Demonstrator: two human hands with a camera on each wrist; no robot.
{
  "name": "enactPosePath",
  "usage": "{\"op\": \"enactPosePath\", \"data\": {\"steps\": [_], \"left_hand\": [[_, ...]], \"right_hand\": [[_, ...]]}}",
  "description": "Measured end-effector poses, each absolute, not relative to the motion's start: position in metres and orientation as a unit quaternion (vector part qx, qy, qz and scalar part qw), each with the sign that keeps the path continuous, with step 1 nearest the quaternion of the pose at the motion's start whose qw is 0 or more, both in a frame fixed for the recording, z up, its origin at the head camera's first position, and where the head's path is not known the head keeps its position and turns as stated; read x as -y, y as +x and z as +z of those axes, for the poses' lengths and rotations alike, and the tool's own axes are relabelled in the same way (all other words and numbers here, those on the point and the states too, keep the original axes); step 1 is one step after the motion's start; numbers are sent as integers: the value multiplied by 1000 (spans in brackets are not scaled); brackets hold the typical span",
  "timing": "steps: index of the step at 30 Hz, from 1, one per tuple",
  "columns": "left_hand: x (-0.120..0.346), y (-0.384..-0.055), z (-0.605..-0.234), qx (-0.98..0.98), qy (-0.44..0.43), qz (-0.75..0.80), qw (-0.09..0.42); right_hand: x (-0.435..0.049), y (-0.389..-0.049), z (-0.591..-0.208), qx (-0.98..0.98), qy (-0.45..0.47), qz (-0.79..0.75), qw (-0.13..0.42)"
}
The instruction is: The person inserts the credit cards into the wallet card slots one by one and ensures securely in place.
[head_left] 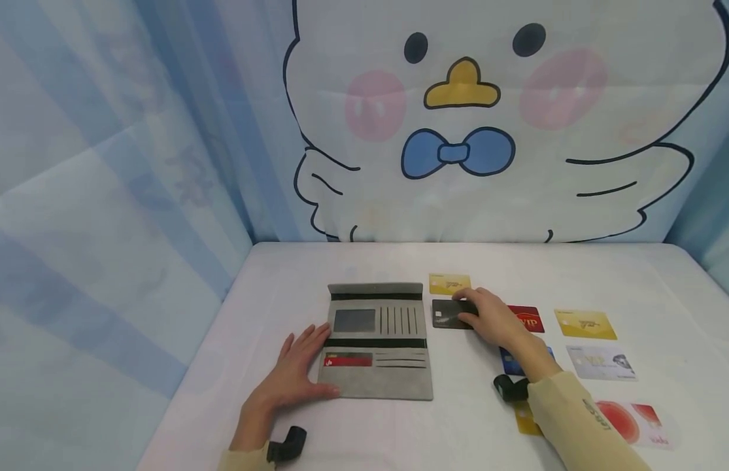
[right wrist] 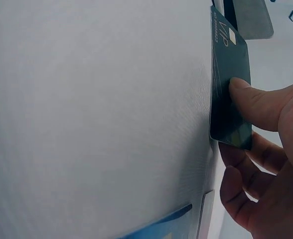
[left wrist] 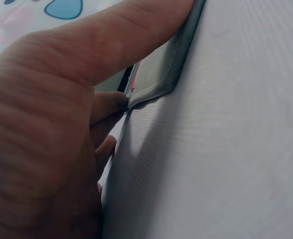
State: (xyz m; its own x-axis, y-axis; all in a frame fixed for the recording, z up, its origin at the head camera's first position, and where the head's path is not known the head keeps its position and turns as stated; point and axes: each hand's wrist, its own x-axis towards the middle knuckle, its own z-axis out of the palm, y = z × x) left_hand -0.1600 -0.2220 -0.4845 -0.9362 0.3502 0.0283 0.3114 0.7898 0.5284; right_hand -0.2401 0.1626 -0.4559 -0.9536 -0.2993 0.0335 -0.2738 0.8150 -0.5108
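Observation:
An open grey wallet (head_left: 372, 387) lies unfolded on the table, with a red card (head_left: 348, 361) tucked in its lower left slot. My left hand (head_left: 299, 373) rests at the wallet's left side, fingers extended along the edge and thumb over the lower left corner. The left wrist view shows the thumb lying across the wallet edge (left wrist: 174, 69). To the right of the wallet, my right hand (head_left: 493, 320) pinches a black VIP card (head_left: 448, 314) by its right end. In the right wrist view the thumb presses on that card's face (right wrist: 230, 109).
Several cards lie to the right: a gold card (head_left: 449, 283) behind the black one, a red VIP card (head_left: 529, 318), another gold card (head_left: 586, 324), a silver card (head_left: 601, 363), a blue card (head_left: 511, 363) and a white-red card (head_left: 652, 428). The right forearm partly covers another gold card (head_left: 525, 418).

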Motion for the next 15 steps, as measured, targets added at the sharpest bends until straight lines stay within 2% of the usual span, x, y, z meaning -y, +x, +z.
{"op": "enactPosePath", "data": {"steps": [15], "left_hand": [[223, -168, -482, -936, 170, 303, 55]], "right_hand": [[-167, -247, -458, -945, -141, -291, 40]]}}
